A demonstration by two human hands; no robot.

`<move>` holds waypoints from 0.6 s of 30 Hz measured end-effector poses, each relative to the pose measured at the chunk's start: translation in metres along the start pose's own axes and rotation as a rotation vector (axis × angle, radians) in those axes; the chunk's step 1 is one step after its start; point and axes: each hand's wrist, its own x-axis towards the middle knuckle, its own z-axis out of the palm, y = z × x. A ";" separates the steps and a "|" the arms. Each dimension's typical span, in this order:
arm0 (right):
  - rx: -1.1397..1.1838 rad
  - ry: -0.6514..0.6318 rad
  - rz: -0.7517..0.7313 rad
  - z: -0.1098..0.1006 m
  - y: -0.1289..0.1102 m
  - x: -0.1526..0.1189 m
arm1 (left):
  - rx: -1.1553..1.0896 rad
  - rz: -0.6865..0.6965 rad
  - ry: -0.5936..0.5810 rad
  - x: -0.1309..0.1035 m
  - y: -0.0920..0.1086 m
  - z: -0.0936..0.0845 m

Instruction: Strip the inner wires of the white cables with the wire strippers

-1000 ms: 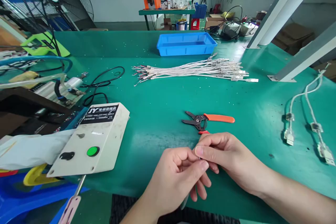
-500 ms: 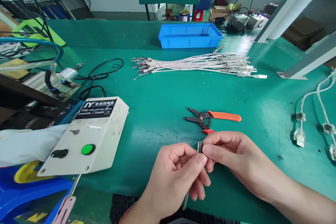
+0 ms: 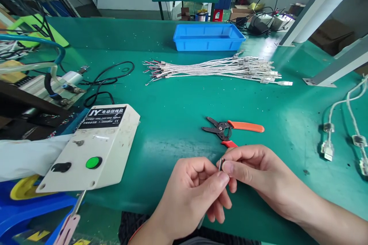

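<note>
Thumb and forefinger of my left hand (image 3: pixel 198 189) pinch a grey cable, whose lower part shows just below the palm. Thin wires (image 3: pixel 221 164) at the cable's end stand up between the fingertips. My right hand (image 3: pixel 253 172) is closed on these wires, its thumb and forefinger touching my left fingertips. Which wires each finger presses on is partly hidden. Just beyond the hands lies a wire stripper (image 3: pixel 222 130) with its jaws apart; its orange handle points right, and my right hand covers part of its red one.
A bundle of white USB cables (image 3: pixel 207 69) lies across the bench, before a blue tray (image 3: pixel 209 38). At left stands a white control box (image 3: pixel 115 145) with a green button. More USB cables (image 3: pixel 327 138) hang at right, near grey metal posts (image 3: pixel 342 63).
Both hands have shifted slightly right. The wires, fanned apart earlier, now show less above the fingertips and look closer together. The view has turned slightly.
</note>
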 end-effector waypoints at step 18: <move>0.069 0.063 0.019 0.004 -0.003 -0.003 | 0.029 0.096 0.171 -0.003 -0.002 0.005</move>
